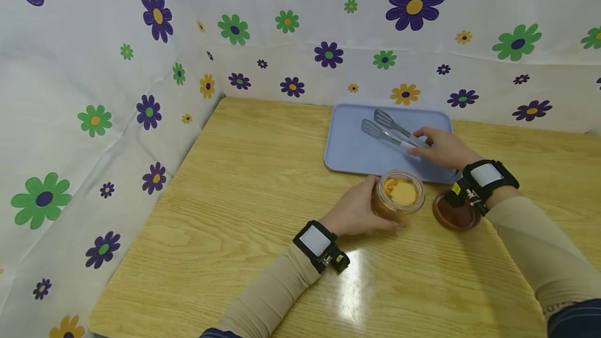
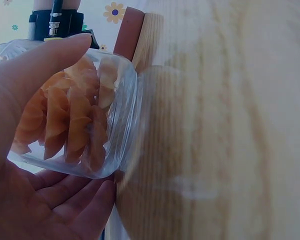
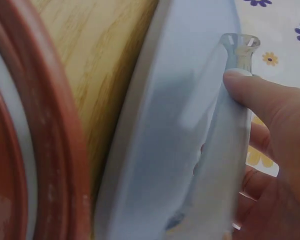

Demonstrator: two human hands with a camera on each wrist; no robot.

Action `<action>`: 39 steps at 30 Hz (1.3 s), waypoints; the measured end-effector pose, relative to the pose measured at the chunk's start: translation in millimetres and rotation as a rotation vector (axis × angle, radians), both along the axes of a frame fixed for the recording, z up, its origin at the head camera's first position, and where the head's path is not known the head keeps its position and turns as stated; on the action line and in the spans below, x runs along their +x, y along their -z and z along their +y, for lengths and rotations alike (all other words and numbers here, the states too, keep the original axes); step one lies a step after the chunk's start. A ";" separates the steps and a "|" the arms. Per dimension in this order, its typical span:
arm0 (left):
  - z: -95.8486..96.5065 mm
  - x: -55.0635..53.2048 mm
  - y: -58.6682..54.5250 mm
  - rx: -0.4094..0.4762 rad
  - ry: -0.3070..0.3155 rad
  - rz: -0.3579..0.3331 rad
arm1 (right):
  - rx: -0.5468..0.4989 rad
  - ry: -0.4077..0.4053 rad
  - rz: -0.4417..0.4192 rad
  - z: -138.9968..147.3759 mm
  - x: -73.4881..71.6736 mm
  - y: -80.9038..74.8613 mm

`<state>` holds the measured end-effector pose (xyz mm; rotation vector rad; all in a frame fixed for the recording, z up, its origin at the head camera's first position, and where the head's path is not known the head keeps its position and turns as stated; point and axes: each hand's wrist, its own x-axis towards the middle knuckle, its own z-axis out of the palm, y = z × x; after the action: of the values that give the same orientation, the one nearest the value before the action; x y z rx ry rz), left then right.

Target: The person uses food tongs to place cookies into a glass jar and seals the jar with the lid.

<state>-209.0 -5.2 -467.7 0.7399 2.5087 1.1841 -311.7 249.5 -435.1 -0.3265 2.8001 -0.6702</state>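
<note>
A clear glass jar [image 1: 407,212] without its lid stands on the table, and my left hand [image 1: 354,208] grips its side, thumb and fingers spread round the glass. Inside are ridged, yellow-orange snack-like pieces [image 2: 76,125], with a flat round yellow one on top. My right hand [image 1: 443,148] holds the handle end of a pair of tongs [image 1: 392,137], thumb on one arm and fingers at the other side. The tongs' two slotted grey heads are spread apart over the blue tray [image 1: 347,155]. In the right wrist view, the pale tong handle [image 3: 222,150] slants beneath my thumb.
A reddish-brown round lid [image 1: 462,219] lies on the table right of the jar, partly hidden by the right wrist's camera. The tray sits at the back near a flower-patterned cloth [image 1: 281,56], which also hangs along the left side of the wooden table [image 1: 225,186].
</note>
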 end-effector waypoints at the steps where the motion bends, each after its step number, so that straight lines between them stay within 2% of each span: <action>1: 0.0 0.1 0.3 0.002 0.001 0.000 | 0.006 -0.001 0.004 0.4 -0.3 1.7; 10: -0.2 1.0 0.5 -0.006 -0.011 0.000 | 0.046 0.000 0.020 2.4 -1.0 13.5; 16: -4.7 3.7 -3.0 0.035 -0.029 -0.024 | 0.035 0.016 -0.028 0.1 6.0 1.8; 19: -15.1 1.6 -12.0 0.085 -0.066 -0.042 | 0.035 0.044 -0.040 1.9 10.4 -9.0; 21: -23.1 -6.8 -24.9 0.112 -0.095 -0.021 | 0.034 0.060 -0.037 4.4 12.3 -19.0; 23: -28.9 -23.5 -41.7 0.118 -0.116 0.032 | 0.031 0.073 -0.016 5.8 11.4 -30.0; 25: -30.6 -47.5 -59.5 0.088 -0.124 0.097 | 0.026 0.077 0.031 5.4 8.8 -43.4; 28: -26.0 -85.7 -83.2 -0.024 -0.144 0.201 | 0.023 0.080 0.117 0.6 2.9 -65.2; 30: -21.5 -107.8 -91.8 -0.104 -0.159 0.254 | 0.026 0.084 0.158 -5.2 0.2 -81.3; 31: -18.8 -115.4 -95.3 -0.137 -0.163 0.276 | 0.027 0.083 0.172 -7.5 -0.7 -88.6; 33: -13.6 -124.7 -99.3 -0.183 -0.169 0.298 | 0.026 0.076 0.180 -10.9 0.2 -102.8; 35: -8.5 -125.4 -101.2 -0.195 -0.159 0.291 | 0.038 0.050 0.180 -11.7 5.2 -113.6; 37: -4.7 -119.1 -101.9 -0.197 -0.132 0.258 | 0.058 0.001 0.163 -9.4 13.2 -119.0; 39: -2.3 -109.7 -98.3 -0.197 -0.080 0.216 | 0.111 -0.063 0.104 -4.1 25.0 -118.4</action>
<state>-318.6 -7.6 -369.4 0.7580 2.8056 0.9045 -286.8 245.4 -316.7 -0.4380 2.8968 -0.4954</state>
